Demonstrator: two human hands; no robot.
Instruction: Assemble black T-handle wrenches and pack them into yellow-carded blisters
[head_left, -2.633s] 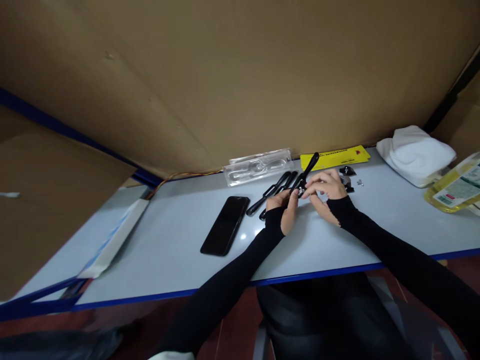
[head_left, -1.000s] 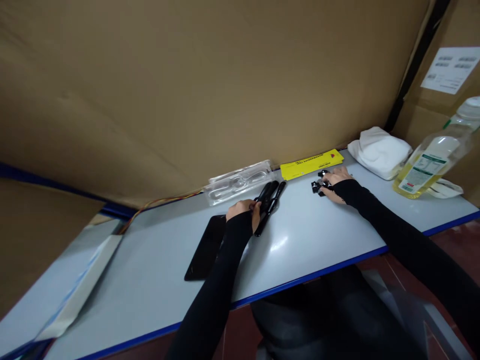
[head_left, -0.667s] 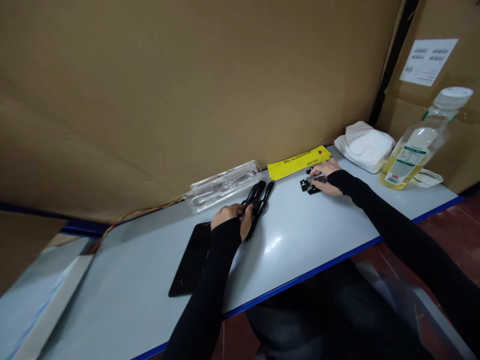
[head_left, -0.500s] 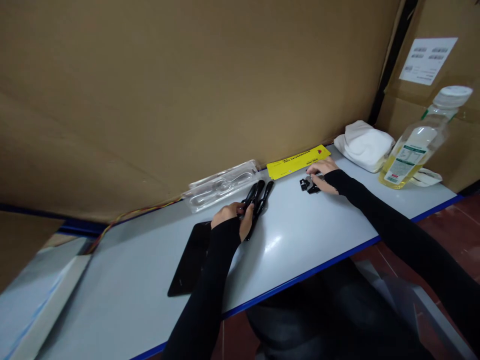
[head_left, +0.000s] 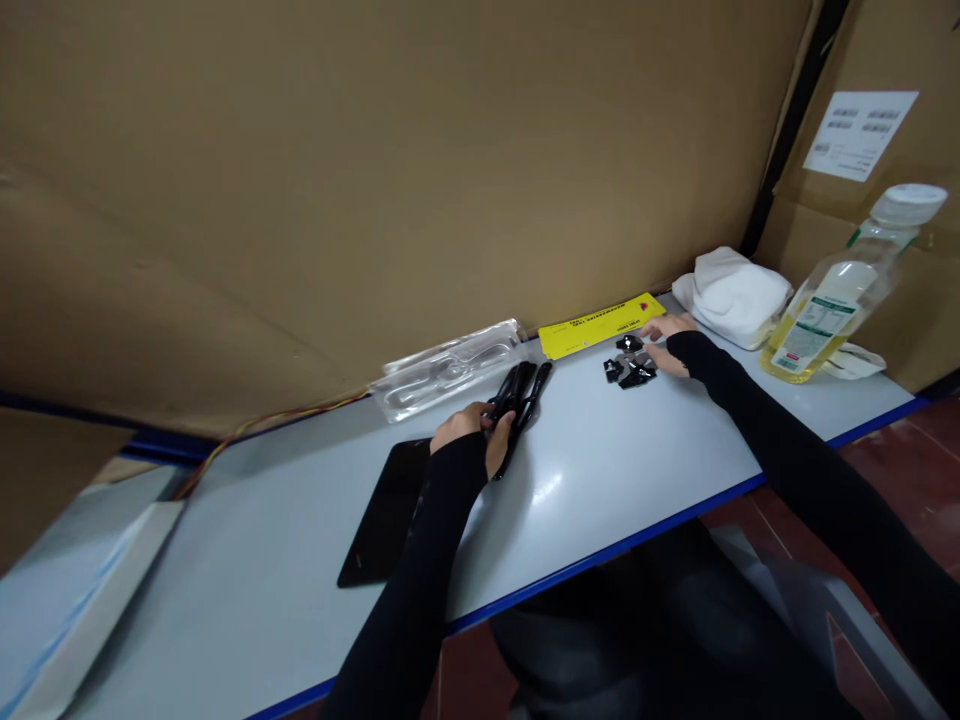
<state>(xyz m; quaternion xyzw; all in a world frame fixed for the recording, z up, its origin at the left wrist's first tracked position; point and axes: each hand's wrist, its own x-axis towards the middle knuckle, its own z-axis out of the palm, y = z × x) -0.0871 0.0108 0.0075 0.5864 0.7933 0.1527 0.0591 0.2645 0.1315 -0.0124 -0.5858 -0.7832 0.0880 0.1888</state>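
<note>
Several black-handled tools lie side by side near the middle of the table, and my left hand is closed around the near part of them. To their right, my right hand has its fingers apart beside a small cluster of shiny black pieces, with nothing seen between them. Yellow printed cards lie flat behind the pieces. Clear plastic packaging rests behind the tools, against the cardboard. A dark tablet lies left of my left forearm, partly covered by the sleeve.
At the right end of the table stand a bottle of yellow liquid and a white cloth bundle. A cardboard wall rises behind. Thin wires run along the back edge, and a white box is at the far left.
My right hand has drawn slightly right, off the black pieces, which now show more and lie spread apart. My left hand stays on the tools.
</note>
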